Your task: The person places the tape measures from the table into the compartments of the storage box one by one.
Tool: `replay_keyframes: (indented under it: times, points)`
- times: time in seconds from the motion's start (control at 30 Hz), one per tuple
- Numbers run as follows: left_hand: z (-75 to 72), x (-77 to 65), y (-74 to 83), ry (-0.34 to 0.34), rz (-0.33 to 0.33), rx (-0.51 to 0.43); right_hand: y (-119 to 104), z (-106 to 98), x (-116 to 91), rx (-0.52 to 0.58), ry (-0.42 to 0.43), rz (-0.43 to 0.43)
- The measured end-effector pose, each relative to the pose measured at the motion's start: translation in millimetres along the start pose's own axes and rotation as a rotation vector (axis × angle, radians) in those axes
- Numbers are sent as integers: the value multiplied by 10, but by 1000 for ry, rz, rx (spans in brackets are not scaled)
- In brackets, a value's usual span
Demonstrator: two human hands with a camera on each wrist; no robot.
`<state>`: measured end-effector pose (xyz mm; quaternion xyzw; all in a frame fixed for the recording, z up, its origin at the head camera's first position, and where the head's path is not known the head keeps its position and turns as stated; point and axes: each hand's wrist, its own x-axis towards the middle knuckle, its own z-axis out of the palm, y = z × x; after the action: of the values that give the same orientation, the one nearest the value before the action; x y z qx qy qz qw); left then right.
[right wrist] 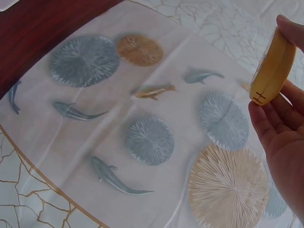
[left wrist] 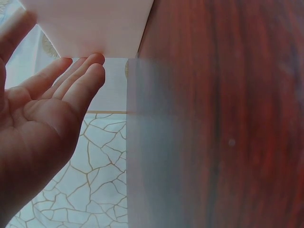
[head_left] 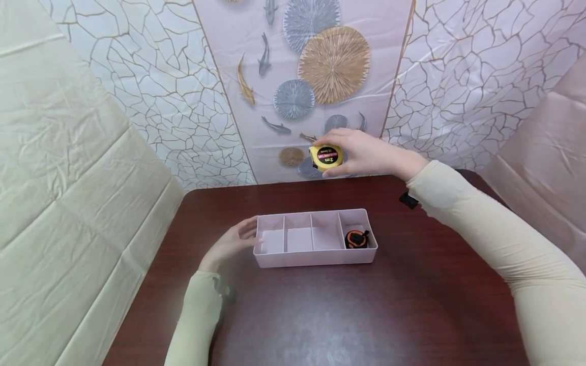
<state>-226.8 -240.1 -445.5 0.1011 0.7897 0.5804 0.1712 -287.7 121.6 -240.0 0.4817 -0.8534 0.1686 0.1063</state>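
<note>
My right hand (head_left: 359,152) pinches a yellow tape measure (head_left: 327,157) between thumb and fingers, raised above the back of the table. Its round dark label reads 2m and faces the head camera upside down. The right wrist view shows the tape measure's (right wrist: 273,69) narrow yellow side. Below it stands a pale pink tray (head_left: 316,258) with several compartments in a row. A black and orange tape measure (head_left: 356,239) lies in the rightmost compartment. With fairly straight fingers, my left hand (head_left: 231,245) touches the tray's left end; in the left wrist view its fingertips (left wrist: 97,59) meet the end wall.
The dark reddish wooden table (head_left: 320,315) ends just behind the tray at a backdrop (head_left: 183,96) patterned with fish, discs and gold cracks. Cream cloth (head_left: 59,213) hangs along the left side. A black wrist strap part (head_left: 408,200) shows under the right sleeve.
</note>
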Motion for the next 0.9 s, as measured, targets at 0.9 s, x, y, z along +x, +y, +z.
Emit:
replay_keyframes:
  times: [0.9]
  points:
    - [-3, 81, -134, 48, -15, -12, -17, 475, -122, 51, -103, -74]
